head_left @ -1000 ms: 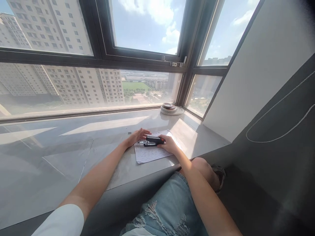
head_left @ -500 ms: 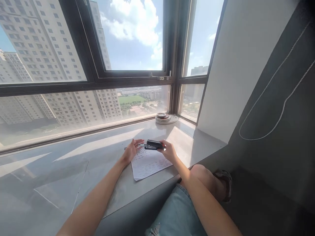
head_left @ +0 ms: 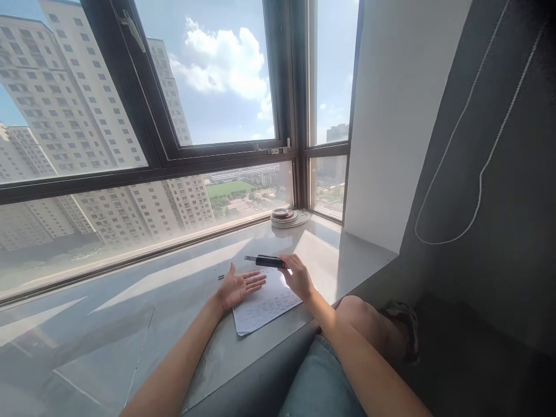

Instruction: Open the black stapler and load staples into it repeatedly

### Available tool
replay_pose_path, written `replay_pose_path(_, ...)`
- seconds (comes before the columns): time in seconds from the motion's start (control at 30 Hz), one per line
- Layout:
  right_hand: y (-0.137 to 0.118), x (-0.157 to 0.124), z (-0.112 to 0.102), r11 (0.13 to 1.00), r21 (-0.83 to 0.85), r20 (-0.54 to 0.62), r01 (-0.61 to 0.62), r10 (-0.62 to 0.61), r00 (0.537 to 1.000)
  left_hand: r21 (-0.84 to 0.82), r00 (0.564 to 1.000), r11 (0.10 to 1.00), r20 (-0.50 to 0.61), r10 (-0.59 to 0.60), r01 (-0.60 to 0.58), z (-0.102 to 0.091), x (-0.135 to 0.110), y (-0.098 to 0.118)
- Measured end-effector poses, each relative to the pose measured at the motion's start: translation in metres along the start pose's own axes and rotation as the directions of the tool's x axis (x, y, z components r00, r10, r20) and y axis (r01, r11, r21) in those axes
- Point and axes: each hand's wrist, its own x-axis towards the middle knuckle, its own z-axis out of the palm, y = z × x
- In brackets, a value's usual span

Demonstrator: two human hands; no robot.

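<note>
My right hand (head_left: 297, 275) grips a black stapler (head_left: 266, 261) by its rear end and holds it a little above a printed sheet of paper (head_left: 266, 305) lying on the grey stone window ledge (head_left: 143, 307). My left hand (head_left: 238, 286) lies palm up with fingers spread at the sheet's left edge, holding nothing, just below and left of the stapler. A small dark strip, perhaps staples (head_left: 221, 277), lies on the ledge just left of my left hand.
A stack of round plates or coasters (head_left: 288, 217) sits in the far corner of the ledge by the dark window frame (head_left: 299, 174). A white wall (head_left: 391, 133) and a dark panel with a thin cord (head_left: 469, 174) rise on the right. My knee (head_left: 360, 313) is below the ledge's edge.
My left hand has let go of the stapler's front, turned palm up and dropped beside the paper. My right hand lifted the stapler slightly. The camera tilted upward.
</note>
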Motion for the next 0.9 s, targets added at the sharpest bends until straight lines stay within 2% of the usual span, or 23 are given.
replay_pose_path(0.1,-0.005,-0.001,-0.001,0.988,-0.064,0.093,0.142,-0.136,0.986,-0.027,0.998,0.999,-0.05,0.031,-0.033,-0.003,0.001,0.002)
replay_pose_path(0.2,-0.011,-0.001,-0.001,0.95,-0.091,0.194,0.298,-0.277,0.941,-0.051,0.991,0.996,-0.112,0.073,-0.079,-0.003,0.002,0.002)
replay_pose_path(0.33,-0.015,-0.001,0.001,0.904,-0.098,0.208,0.416,-0.39,0.897,-0.065,0.979,0.992,-0.18,0.091,-0.104,-0.003,0.003,0.002)
replay_pose_path(0.47,-0.016,-0.002,0.001,0.886,-0.111,0.2,0.451,-0.425,0.883,-0.048,0.975,0.993,-0.198,0.098,-0.109,-0.008,0.006,0.002)
replay_pose_path(0.67,-0.019,-0.003,0.003,0.859,-0.116,0.271,0.499,-0.456,0.848,-0.023,0.978,0.995,-0.186,0.094,-0.1,-0.012,0.008,0.003)
replay_pose_path(0.9,-0.017,-0.003,0.001,0.867,-0.122,0.247,0.484,-0.445,0.86,-0.032,0.976,0.994,-0.196,0.097,-0.106,-0.004,0.006,0.002)
